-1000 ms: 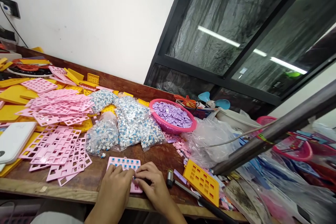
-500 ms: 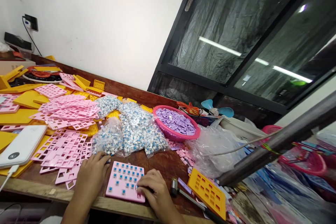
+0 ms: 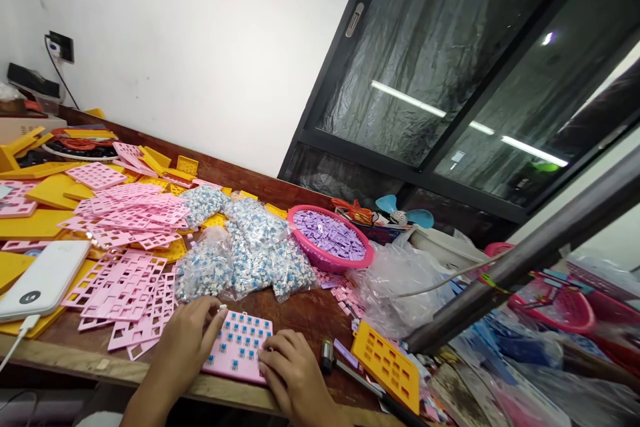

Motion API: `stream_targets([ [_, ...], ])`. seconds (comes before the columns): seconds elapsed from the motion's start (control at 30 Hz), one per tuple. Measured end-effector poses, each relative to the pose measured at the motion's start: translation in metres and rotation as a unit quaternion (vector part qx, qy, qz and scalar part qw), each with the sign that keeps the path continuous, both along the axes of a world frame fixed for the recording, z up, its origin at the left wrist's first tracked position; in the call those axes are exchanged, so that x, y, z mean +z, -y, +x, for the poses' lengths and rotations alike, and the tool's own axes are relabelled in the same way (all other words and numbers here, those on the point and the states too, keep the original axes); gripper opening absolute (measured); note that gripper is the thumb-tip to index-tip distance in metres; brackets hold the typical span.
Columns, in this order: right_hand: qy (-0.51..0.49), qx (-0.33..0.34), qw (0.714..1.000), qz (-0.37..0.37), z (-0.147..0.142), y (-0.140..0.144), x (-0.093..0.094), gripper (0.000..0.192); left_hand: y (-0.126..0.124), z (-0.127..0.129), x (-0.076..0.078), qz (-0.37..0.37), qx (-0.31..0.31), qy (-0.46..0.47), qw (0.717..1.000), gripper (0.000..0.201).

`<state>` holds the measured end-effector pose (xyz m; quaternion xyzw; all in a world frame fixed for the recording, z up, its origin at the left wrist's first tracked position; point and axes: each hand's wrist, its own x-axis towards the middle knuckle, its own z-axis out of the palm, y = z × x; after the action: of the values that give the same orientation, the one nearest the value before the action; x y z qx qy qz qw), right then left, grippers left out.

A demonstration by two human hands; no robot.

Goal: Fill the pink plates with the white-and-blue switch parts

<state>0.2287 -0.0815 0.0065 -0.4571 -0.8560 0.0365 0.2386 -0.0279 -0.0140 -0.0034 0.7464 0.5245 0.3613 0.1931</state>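
Observation:
A pink keyboard case [image 3: 227, 363] fitted with rows of blue-and-white key switches [image 3: 242, 351] lies flat near the table's front edge. My left hand [image 3: 187, 340] is at its upper left corner, thumb and fingers pinched on a small whitish key switch [image 3: 223, 307]. Curled over the case's right edge, my right hand [image 3: 293, 370] grips it; whatever lies under those fingertips is hidden. Behind the case are clear bags of key switches [image 3: 253, 247]. Left of my left hand lie stacked pink cut-out plates [image 3: 123, 287].
A pink basket [image 3: 369, 257] of purple pieces stands behind. To the right are a hammer [image 3: 327, 357], a yellow keyboard case [image 3: 387, 363], plastic bags [image 3: 400, 280] and a slanting dark pole [image 3: 465, 293]. A white power bank [image 3: 47, 277] lies left among yellow parts.
My left hand has moved right, from beside the switch bags to the case's upper left corner, with a key switch in its fingers. My right hand stays at the right edge.

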Motion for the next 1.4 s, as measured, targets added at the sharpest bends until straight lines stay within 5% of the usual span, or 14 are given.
stream_targets([
  [0.13, 0.008, 0.012, 1.000, 0.007, 0.001, 0.005, 0.005, 0.027, 0.006, 0.008, 0.008, -0.020, -0.007, -0.016, 1.000, 0.032],
  [0.3, -0.158, -0.034, 0.986, 0.042, -0.009, -0.002, 0.000, 0.029, 0.022, 0.027, 0.013, -0.077, -0.132, 0.067, 0.986, 0.034],
  [0.47, -0.219, 0.005, 0.975, 0.031, -0.028, -0.006, 0.002, 0.025, 0.025, 0.037, 0.010, -0.122, -0.214, 0.133, 0.960, 0.029],
  [0.57, -0.248, -0.005, 0.969, -0.007, -0.026, -0.004, 0.002, 0.018, 0.022, 0.033, 0.010, -0.115, -0.207, 0.103, 0.966, 0.030],
  [0.7, -0.287, -0.041, 0.954, -0.071, -0.012, 0.003, -0.005, 0.011, 0.015, 0.021, 0.002, -0.013, -0.161, 0.005, 0.987, 0.030],
  [0.8, -0.271, -0.057, 0.954, -0.114, -0.007, 0.008, -0.013, 0.012, 0.010, 0.013, -0.012, 0.042, -0.148, -0.052, 0.987, 0.066],
  [1.0, -0.228, -0.103, 0.956, -0.151, -0.017, 0.010, -0.008, 0.016, 0.003, 0.012, -0.032, -0.010, -0.156, -0.111, 0.981, 0.077],
  [1.17, -0.189, -0.103, 0.963, -0.164, -0.019, 0.010, 0.004, 0.016, 0.003, 0.014, -0.027, -0.048, -0.151, -0.117, 0.980, 0.084],
  [1.4, -0.183, -0.114, 0.973, -0.077, -0.022, 0.016, -0.018, 0.020, 0.003, 0.011, -0.021, -0.069, -0.162, -0.119, 0.977, 0.087],
])
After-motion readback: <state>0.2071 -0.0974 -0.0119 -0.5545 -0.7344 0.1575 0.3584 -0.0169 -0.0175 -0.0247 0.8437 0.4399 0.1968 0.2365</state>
